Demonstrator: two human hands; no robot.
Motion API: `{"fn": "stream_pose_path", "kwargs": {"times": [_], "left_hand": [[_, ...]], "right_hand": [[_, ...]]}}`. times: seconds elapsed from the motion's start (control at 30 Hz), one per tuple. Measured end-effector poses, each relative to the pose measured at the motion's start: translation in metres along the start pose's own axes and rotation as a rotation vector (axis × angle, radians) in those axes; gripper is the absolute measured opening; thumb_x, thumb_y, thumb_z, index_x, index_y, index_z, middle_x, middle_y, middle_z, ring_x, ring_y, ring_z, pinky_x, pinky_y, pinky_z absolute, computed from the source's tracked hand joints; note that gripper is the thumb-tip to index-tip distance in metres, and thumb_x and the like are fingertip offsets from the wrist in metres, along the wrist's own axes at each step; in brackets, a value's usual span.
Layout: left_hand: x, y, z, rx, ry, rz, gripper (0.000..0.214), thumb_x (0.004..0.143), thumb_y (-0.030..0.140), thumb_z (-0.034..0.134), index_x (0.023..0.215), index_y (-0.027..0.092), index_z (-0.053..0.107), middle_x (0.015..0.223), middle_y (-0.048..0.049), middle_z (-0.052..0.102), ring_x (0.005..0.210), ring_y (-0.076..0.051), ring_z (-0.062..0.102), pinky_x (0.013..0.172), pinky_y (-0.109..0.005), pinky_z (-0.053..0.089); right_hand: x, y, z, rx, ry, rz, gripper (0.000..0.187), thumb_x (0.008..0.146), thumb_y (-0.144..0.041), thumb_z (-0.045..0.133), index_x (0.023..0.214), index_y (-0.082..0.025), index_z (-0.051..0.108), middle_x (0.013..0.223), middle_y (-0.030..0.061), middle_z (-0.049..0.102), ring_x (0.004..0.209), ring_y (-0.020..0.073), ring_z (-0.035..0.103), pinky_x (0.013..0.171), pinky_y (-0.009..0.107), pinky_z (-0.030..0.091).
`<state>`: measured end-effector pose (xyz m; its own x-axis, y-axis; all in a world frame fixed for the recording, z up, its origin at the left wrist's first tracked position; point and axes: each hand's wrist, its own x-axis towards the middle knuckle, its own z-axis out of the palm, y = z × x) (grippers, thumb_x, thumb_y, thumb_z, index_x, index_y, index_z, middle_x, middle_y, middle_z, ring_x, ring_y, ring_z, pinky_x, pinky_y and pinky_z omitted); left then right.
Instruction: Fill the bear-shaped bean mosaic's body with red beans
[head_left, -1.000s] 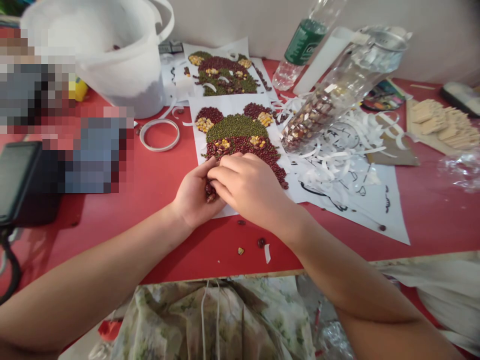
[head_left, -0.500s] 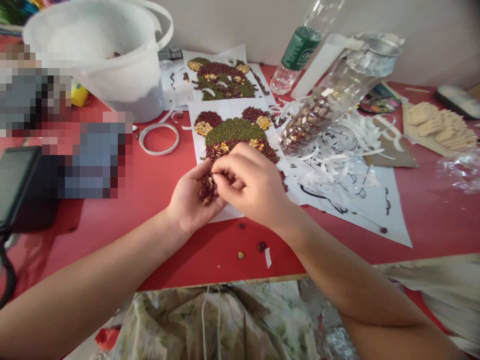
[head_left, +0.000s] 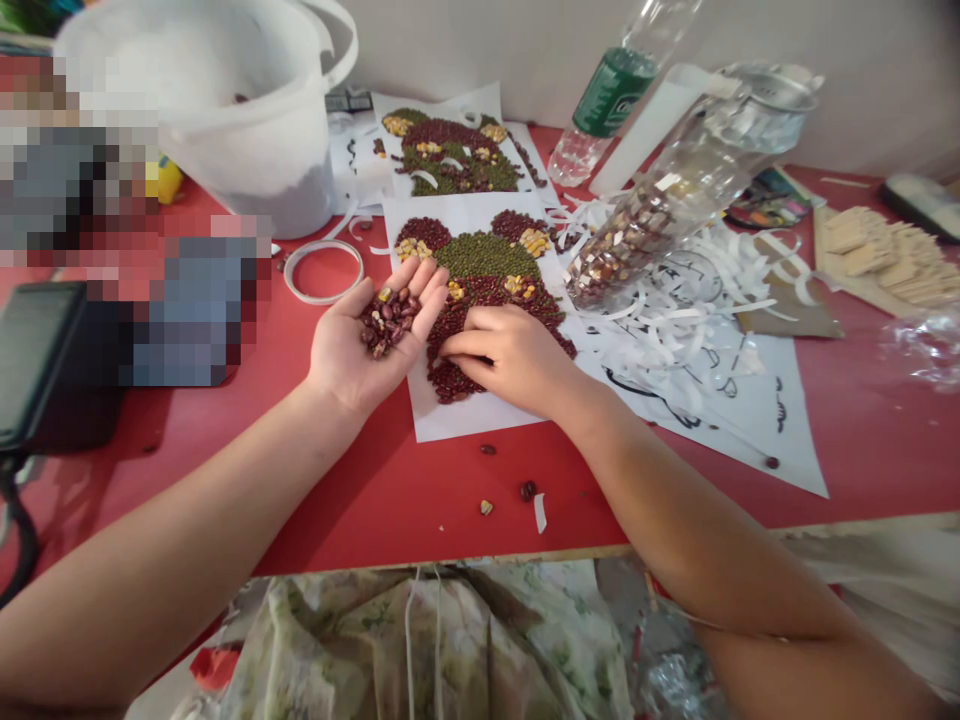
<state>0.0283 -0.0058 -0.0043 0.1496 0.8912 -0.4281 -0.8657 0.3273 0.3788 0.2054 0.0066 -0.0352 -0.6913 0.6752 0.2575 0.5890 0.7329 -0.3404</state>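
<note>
My left hand is cupped palm up over the red table, and a small heap of red beans lies in it. My right hand rests on the near white sheet, fingers pinched together and pressing on the red bean patch of the seed picture. That picture is made of red beans, green beans and yellow corn kernels. A second seed picture lies behind it.
A white bucket stands at the back left, with a tape ring beside it. A clear plastic bottle holding beans leans at the right over white paper strips. Loose beans lie near the table edge. A dark device sits at the far left.
My left hand has lifted and moved left, opening palm up with the beans showing. My right hand left the palm and dropped onto the bean picture.
</note>
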Motion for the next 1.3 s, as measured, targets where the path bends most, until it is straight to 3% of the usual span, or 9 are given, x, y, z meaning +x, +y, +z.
{"fn": "stream_pose_path", "kwargs": {"times": [0.2, 0.57, 0.63, 0.8, 0.87, 0.97, 1.07, 1.17, 1.3], "left_hand": [[0.0, -0.001, 0.001, -0.014, 0.013, -0.021, 0.043, 0.104, 0.027, 0.026, 0.142, 0.017, 0.045, 0.129, -0.0082, 0.068, 0.126, -0.019, 0.063, 0.096, -0.026, 0.058], [-0.001, -0.002, 0.001, -0.019, 0.032, -0.035, 0.045, 0.104, 0.026, 0.027, 0.144, 0.013, 0.044, 0.136, -0.0108, 0.065, 0.129, -0.02, 0.06, 0.1, -0.027, 0.055], [-0.001, -0.004, 0.001, -0.034, 0.039, -0.047, 0.044, 0.104, 0.026, 0.028, 0.142, 0.013, 0.046, 0.13, -0.0108, 0.068, 0.126, -0.02, 0.063, 0.1, -0.028, 0.056], [-0.006, -0.009, 0.003, -0.018, 0.042, -0.097, 0.041, 0.103, 0.027, 0.029, 0.133, 0.01, 0.052, 0.095, -0.0077, 0.075, 0.098, -0.018, 0.075, 0.09, -0.028, 0.061], [-0.009, -0.012, 0.004, 0.003, 0.061, -0.122, 0.041, 0.103, 0.027, 0.029, 0.13, 0.01, 0.054, 0.091, -0.0073, 0.076, 0.09, -0.017, 0.076, 0.087, -0.028, 0.062], [-0.013, -0.016, 0.004, 0.038, 0.048, -0.176, 0.041, 0.103, 0.028, 0.028, 0.119, 0.011, 0.062, 0.085, -0.0059, 0.075, 0.079, -0.015, 0.075, 0.076, -0.024, 0.062], [-0.018, -0.021, 0.004, 0.061, 0.01, -0.23, 0.045, 0.103, 0.027, 0.028, 0.091, 0.01, 0.067, 0.07, -0.0047, 0.071, 0.06, -0.011, 0.069, 0.058, -0.018, 0.058], [-0.024, -0.024, 0.006, 0.08, 0.061, -0.28, 0.05, 0.103, 0.023, 0.027, 0.066, 0.013, 0.059, 0.05, -0.0006, 0.058, 0.041, -0.006, 0.055, 0.044, -0.013, 0.049], [-0.028, -0.026, 0.008, 0.121, 0.092, -0.313, 0.053, 0.103, 0.023, 0.029, 0.057, 0.015, 0.053, 0.042, 0.0027, 0.048, 0.034, -0.004, 0.046, 0.036, -0.01, 0.04]], "right_hand": [[-0.003, 0.001, -0.006, -0.068, -0.026, -0.101, 0.025, 0.091, -0.017, 0.055, 0.092, -0.022, 0.079, 0.076, 0.0025, 0.056, 0.071, 0.015, 0.046, 0.071, 0.032, 0.031], [-0.002, -0.001, -0.009, 0.037, -0.097, -0.03, 0.025, 0.086, -0.014, 0.055, 0.094, -0.02, 0.078, 0.078, 0.0035, 0.062, 0.075, 0.0156, 0.055, 0.074, 0.032, 0.039], [-0.002, -0.002, -0.009, 0.124, 0.013, 0.023, 0.025, 0.086, -0.014, 0.053, 0.094, -0.021, 0.077, 0.082, 0.0031, 0.062, 0.077, 0.0152, 0.056, 0.075, 0.032, 0.041], [-0.002, -0.009, -0.015, 0.237, 0.534, 0.249, 0.024, 0.087, -0.01, 0.05, 0.09, -0.022, 0.07, 0.085, 0.0026, 0.063, 0.078, 0.0154, 0.057, 0.075, 0.033, 0.047], [-0.002, -0.015, -0.018, 0.25, 0.592, 0.222, 0.019, 0.087, -0.011, 0.053, 0.088, -0.021, 0.069, 0.084, 0.0027, 0.063, 0.079, 0.0159, 0.058, 0.075, 0.034, 0.048], [-0.002, -0.027, -0.02, 0.262, 0.494, 0.07, 0.016, 0.09, -0.015, 0.054, 0.089, -0.022, 0.069, 0.087, 0.003, 0.063, 0.083, 0.0166, 0.06, 0.077, 0.035, 0.05], [-0.001, -0.037, -0.017, 0.197, 0.382, -0.065, 0.018, 0.093, -0.017, 0.053, 0.09, -0.022, 0.07, 0.086, 0.0035, 0.064, 0.086, 0.0177, 0.06, 0.083, 0.037, 0.048], [0.0, -0.043, -0.012, 0.082, 0.319, -0.086, 0.017, 0.093, -0.018, 0.056, 0.09, -0.02, 0.072, 0.084, 0.0042, 0.064, 0.085, 0.0185, 0.057, 0.083, 0.038, 0.045], [0.001, -0.046, -0.01, -0.012, 0.254, -0.048, 0.015, 0.092, -0.018, 0.058, 0.091, -0.019, 0.073, 0.081, 0.0039, 0.062, 0.083, 0.0189, 0.052, 0.08, 0.038, 0.04]]}}
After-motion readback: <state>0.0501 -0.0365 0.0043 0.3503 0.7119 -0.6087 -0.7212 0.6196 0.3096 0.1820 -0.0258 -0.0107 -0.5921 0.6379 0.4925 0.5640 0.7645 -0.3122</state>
